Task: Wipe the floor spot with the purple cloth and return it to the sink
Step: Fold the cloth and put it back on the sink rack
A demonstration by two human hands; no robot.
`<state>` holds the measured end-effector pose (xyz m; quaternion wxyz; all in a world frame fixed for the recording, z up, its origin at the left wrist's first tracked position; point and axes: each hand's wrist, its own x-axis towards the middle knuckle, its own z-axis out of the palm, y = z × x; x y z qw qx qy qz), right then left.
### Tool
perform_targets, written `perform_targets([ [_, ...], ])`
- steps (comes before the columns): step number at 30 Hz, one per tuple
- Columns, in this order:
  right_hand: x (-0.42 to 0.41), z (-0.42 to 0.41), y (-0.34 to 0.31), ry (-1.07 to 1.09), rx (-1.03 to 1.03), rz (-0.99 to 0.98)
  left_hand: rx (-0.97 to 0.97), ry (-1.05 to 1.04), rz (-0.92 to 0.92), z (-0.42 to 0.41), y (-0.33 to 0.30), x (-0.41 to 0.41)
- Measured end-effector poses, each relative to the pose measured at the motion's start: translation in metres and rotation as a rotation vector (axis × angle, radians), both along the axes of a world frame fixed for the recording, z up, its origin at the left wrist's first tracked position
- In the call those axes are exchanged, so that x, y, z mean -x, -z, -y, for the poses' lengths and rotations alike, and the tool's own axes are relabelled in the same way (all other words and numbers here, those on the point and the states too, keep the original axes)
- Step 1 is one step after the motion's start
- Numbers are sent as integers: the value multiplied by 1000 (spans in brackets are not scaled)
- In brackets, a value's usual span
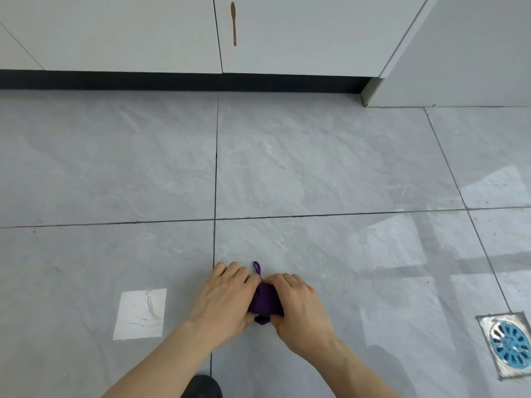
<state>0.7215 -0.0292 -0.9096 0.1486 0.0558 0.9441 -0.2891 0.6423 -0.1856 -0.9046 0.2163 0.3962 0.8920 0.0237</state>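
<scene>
Purple cloth is lying bunched on the grey tiled floor, just right of a dark grout line, with both hands pressing down on it. The left hand is covering its left side and the right hand its right side, fingers curled over the fabric, so each grip is closing on the cloth rather than lying flat; only a dark wedge of it is showing between the hands, and a small hanging loop is poking out toward the cabinets. Holding it wadded under two hands is probably giving more pressure on one small patch, which suits scrubbing a spot; the spot itself is hidden under the cloth, so I cannot tell whether it is gone. A bright square of reflected light is sitting on the tile to the left, well apart from the hands. A metal floor drain with a blue insert is lying off to the right, also well apart. White cabinet doors with a brown handle and a black kickboard are standing ahead. Nothing is blocking the hands, and the sink is not in view, so the return trip is likely calling for standing up first.
</scene>
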Motion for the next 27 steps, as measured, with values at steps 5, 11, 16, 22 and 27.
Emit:
perform_targets([
  [5,-6,-3,-8,-124,-73,95,77,19,123,-1,-4,-5],
  [11,-14,-2,-51,2,-64,112,110,19,159,-4,-53,-2],
  [16,-29,9,-141,93,-36,129,143,10,180,4,-149,-7],
  [22,-28,-11,-305,149,-58,88,50,-20,111,-8,-311,0],
  [27,-5,-37,-483,138,-78,13,-11,-23,7,-28,-485,19],
])
